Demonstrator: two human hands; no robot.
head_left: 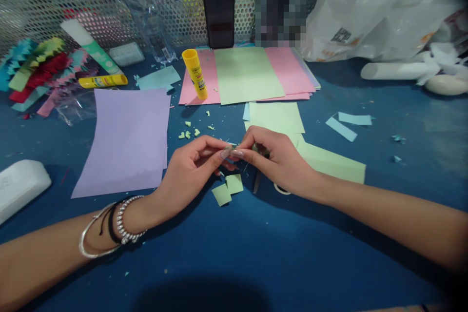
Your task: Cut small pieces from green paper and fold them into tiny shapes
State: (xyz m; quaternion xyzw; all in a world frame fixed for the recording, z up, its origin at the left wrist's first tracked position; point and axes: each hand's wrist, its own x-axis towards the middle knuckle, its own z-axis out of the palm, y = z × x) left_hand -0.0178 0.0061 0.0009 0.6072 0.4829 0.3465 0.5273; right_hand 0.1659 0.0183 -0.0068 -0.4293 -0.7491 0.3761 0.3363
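Observation:
My left hand (pixel 195 168) and my right hand (pixel 280 161) meet near the middle of the blue table, fingertips pinched together. Between them is a tiny piece of greenish paper (pixel 231 148), mostly hidden by the fingers. Two small green paper squares (pixel 234 184) lie just below my fingertips, overlapping slightly. Under my right hand a pair of scissors (pixel 282 189) shows only in part. Several small green cut pieces (pixel 187 134) are scattered above my left hand. Larger green paper (pixel 329 161) extends from behind my right hand.
Purple paper (pixel 127 141) lies left. Behind stand a yellow glue stick (pixel 197 75) and a dark phone-like object (pixel 218 5), near stacked pink and green sheets (pixel 248 73). Blue strips (pixel 341 128) lie right, a white object (pixel 22 185) far left, a plastic bag (pixel 373 14) back right.

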